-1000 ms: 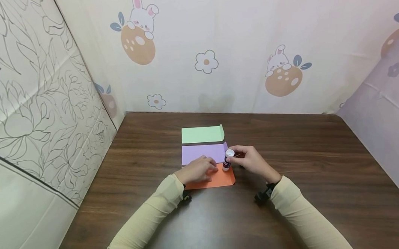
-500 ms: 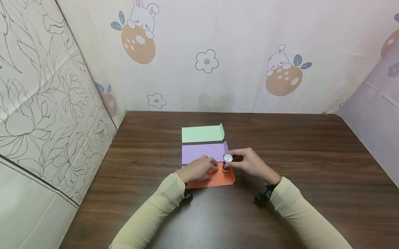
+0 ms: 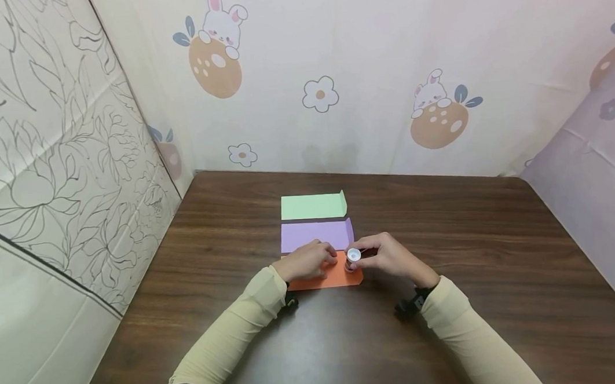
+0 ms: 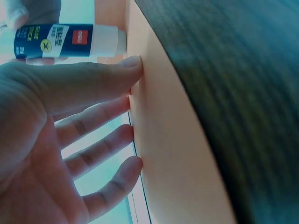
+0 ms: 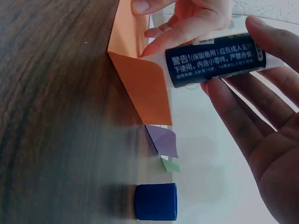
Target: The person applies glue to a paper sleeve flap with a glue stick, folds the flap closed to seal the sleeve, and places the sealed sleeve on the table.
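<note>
My right hand pinches a glue stick between thumb and fingers, its white base upward and its glue end down at the right end of an orange paper strip. The dark label with "glue stick" lettering shows in the left wrist view. My left hand rests its thumb and fingertips on the same orange strip, just left of the glue stick. In the right wrist view the strip's end flap stands folded up from the table.
Beyond the orange strip lie a purple paper strip and a light green one, each with a raised right flap. A blue cap stands on the wooden table. Printed curtains rise behind and at the sides.
My right hand has drawn the glue stick toward my body along the right end of the orange strip. The left hand keeps its place on the paper.
</note>
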The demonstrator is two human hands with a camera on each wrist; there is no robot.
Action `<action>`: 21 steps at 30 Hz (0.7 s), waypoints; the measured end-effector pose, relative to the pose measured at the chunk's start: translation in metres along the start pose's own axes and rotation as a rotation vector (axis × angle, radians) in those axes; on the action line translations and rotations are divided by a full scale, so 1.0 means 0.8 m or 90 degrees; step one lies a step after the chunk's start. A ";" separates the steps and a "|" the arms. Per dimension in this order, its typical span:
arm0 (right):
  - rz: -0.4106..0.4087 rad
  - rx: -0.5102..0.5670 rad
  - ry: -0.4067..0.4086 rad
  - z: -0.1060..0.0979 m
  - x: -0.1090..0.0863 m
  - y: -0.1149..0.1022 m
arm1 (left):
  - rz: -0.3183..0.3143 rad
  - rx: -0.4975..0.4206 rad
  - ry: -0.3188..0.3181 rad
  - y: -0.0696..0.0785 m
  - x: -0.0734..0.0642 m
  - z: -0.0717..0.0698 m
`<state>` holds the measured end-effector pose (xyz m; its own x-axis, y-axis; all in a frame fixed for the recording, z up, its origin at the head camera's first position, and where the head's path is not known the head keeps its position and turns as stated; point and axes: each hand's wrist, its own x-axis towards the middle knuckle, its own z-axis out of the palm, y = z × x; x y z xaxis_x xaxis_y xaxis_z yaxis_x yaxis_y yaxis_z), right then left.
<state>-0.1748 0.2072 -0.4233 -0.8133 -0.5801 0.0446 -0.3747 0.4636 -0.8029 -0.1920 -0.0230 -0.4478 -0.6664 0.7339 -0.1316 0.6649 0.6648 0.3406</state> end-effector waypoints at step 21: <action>0.022 0.003 0.084 -0.001 0.016 0.006 | 0.004 -0.002 0.003 -0.002 -0.001 0.001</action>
<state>-0.1874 0.2024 -0.4257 -0.8773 -0.4707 0.0935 -0.3432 0.4791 -0.8079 -0.1924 -0.0248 -0.4488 -0.6637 0.7375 -0.1249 0.6679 0.6595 0.3449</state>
